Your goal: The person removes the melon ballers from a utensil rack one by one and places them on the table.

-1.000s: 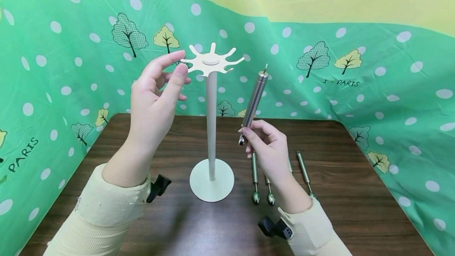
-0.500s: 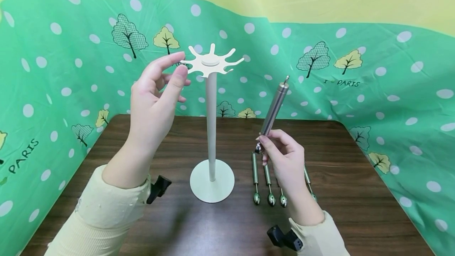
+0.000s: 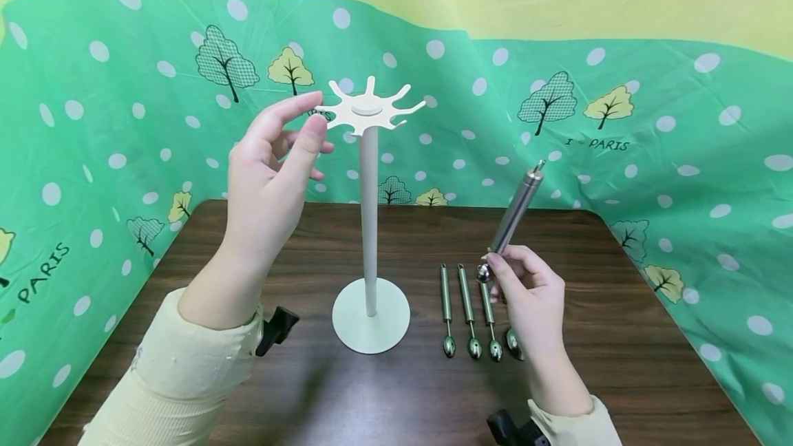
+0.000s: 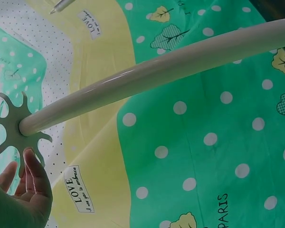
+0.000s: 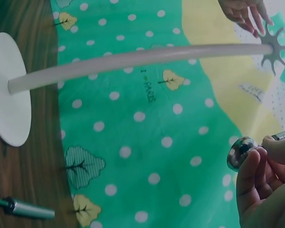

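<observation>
In the head view a white utensil stand (image 3: 369,219) stands upright, with a ring of hooked arms at its top. My left hand (image 3: 272,150) is raised at its left and pinches one arm end between thumb and index finger. The right hand (image 3: 526,291), lower and to the right, grips a metal spoon (image 3: 515,210) near its bowl, with the handle tilted up and its hanging loop on top. From the right wrist, the spoon's round shiny bowl (image 5: 241,153) pokes out past the fingertips. The left wrist view shows the left fingers (image 4: 34,167) at the stand's hooked top.
Several metal spoons (image 3: 466,301) lie side by side on the dark wooden table (image 3: 409,405), right of the stand's round base (image 3: 353,336); the right hand partly covers them. A green and yellow patterned cloth (image 3: 557,177) hangs behind and at both sides.
My right hand has moved right and down with the spoon, away from the stand, uncovering more of the spoons on the table. My left hand stays in place at the stand's top.
</observation>
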`<state>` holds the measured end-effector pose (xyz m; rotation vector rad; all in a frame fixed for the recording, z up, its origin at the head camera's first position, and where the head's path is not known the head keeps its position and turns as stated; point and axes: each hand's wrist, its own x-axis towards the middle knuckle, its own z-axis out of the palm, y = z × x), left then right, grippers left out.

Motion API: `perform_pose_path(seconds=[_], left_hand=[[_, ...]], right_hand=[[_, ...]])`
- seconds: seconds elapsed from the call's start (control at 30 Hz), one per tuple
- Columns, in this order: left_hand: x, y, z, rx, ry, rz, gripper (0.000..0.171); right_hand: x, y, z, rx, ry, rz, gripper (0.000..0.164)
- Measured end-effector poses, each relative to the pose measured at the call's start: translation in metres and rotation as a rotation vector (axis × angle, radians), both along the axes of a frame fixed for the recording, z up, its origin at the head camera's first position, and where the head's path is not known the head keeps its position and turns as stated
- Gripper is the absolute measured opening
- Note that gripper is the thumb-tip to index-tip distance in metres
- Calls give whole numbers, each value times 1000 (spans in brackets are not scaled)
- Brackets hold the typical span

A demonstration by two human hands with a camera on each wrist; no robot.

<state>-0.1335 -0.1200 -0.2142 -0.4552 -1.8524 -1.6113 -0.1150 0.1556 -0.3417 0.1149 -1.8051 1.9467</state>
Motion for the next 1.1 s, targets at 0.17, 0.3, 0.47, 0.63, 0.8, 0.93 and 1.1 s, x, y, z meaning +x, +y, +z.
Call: perform_pose_path(seconds=[0.17,0.3,0.47,0.63,0.8,0.93,1.1], left_hand=[[0,1,0,1,0,-3,32],[0,1,0,3,-6,-13,32],[1,1,0,1,-15,-12,32],[1,1,-1,-3,-16,-4,31],[2,1,-1,2,-22,-6,31],[2,1,-1,5,-24,-8,32],[1,1,0,11,-21,-9,31]], right_hand=[[2,11,-8,7,-6,-52,12],[3,21,-15,-13,-21,-88,11],[5,31,-24,-67,-63,-118,12],[6,41,-31,-78,-107,-149,13],[7,50,-37,-33,-146,-192,16],[8,60,-42,-7,-205,-231,16],[9,74,-49,12,-261,-274,17]])
